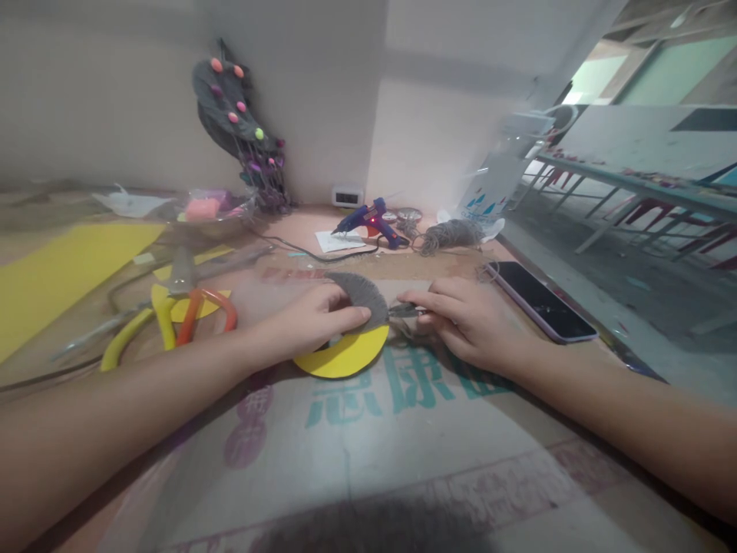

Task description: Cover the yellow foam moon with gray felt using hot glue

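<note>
My left hand (pixel 311 315) is closed on a curved yellow card piece (pixel 345 356), its thumb pressing on top. Grey yarn (pixel 371 296) is wound closely round the upper right part of the piece; its lower part is bare yellow. Fingers hide the left side, so I cannot tell whether it is a full ring or a crescent. Just right of it, my right hand (pixel 469 319) pinches a small bundle of grey yarn (pixel 405 310) near the card's edge. Both hands are low over a printed cardboard sheet (pixel 345 453).
Scissors with orange handles (pixel 187 326), a yellow-handled tool (pixel 164 319) and yellow sheet (pixel 74 269) lie left. A glue gun (pixel 368 221) with a red light, a small clock (pixel 348 197) and a yarn skein (pixel 453 235) stand behind. A phone (pixel 544 301) lies right. A grey crescent decoration (pixel 230 115) leans on the wall.
</note>
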The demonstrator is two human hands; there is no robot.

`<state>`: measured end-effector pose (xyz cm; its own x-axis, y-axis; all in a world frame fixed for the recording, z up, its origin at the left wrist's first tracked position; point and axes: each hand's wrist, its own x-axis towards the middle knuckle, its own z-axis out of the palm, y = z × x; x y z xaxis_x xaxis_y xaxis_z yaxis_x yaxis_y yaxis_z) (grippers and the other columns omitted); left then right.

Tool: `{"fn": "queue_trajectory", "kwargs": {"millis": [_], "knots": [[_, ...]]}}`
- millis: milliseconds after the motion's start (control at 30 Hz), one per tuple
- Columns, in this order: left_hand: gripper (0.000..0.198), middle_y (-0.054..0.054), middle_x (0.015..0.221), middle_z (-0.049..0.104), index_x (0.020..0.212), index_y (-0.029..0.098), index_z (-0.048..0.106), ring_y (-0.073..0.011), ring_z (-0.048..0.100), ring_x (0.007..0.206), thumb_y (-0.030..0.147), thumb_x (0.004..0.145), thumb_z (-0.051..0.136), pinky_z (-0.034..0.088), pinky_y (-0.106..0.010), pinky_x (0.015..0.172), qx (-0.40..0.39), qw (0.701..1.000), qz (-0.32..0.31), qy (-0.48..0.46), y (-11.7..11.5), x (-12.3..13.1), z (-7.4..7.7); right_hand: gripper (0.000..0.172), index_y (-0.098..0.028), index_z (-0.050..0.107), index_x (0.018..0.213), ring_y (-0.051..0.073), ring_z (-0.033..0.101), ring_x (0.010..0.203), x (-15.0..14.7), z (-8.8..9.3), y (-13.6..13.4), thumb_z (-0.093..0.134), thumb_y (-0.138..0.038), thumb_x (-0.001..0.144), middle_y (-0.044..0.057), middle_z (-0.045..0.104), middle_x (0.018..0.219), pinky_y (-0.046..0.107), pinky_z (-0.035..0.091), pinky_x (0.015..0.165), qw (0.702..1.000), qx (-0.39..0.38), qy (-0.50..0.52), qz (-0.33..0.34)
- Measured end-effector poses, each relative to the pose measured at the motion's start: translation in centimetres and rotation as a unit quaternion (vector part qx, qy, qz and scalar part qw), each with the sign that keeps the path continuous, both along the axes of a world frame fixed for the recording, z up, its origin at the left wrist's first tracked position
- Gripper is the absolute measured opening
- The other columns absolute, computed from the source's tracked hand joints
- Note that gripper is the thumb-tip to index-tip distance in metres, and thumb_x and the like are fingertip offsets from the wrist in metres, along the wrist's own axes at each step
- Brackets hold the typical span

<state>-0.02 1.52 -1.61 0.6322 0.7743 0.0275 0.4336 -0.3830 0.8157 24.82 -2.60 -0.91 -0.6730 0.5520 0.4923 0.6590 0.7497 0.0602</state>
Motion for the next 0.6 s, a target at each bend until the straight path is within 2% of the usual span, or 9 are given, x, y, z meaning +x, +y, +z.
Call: {"fn": "queue_trajectory", "kwargs": {"millis": [133,400,600], "knots": [[0.030,-0.002,0.079,0.066,0.079,0.016,0.063,-0.0176,0.059,0.071,0.042,0.083,0.049,0.043,-0.026,0.060,-0.004,1.000,-0.011,-0.009,0.08,0.01,-0.05,0.029,-0.016,0.059,0.116,0.015,0.046,0.068,-0.04,-0.12,0.04,0.045,-0.020,0.091,0.004,0.054,0.076,0.027,0.031,0.061,1.000,0.020,-0.009,0.022],[0.026,-0.001,0.072,0.066,0.074,0.017,0.065,-0.0187,0.059,0.067,0.040,0.077,0.054,0.044,-0.026,0.057,-0.017,0.999,0.024,-0.043,-0.13,0.22,-0.05,0.030,-0.017,0.059,0.117,0.015,0.045,0.067,-0.01,-0.23,0.11,0.046,-0.019,0.090,0.004,0.054,0.077,0.028,0.029,0.060,0.999,0.025,-0.032,0.003],[0.022,0.000,0.076,0.066,0.078,0.018,0.065,-0.0169,0.058,0.069,0.037,0.079,0.054,0.043,-0.024,0.058,-0.047,0.996,0.010,-0.078,-0.37,0.38,-0.06,0.027,-0.017,0.062,0.111,0.014,0.045,0.064,-0.12,-0.22,0.17,0.045,-0.018,0.092,0.003,0.055,0.071,0.027,0.029,0.058,0.998,0.050,-0.031,0.007]]}}
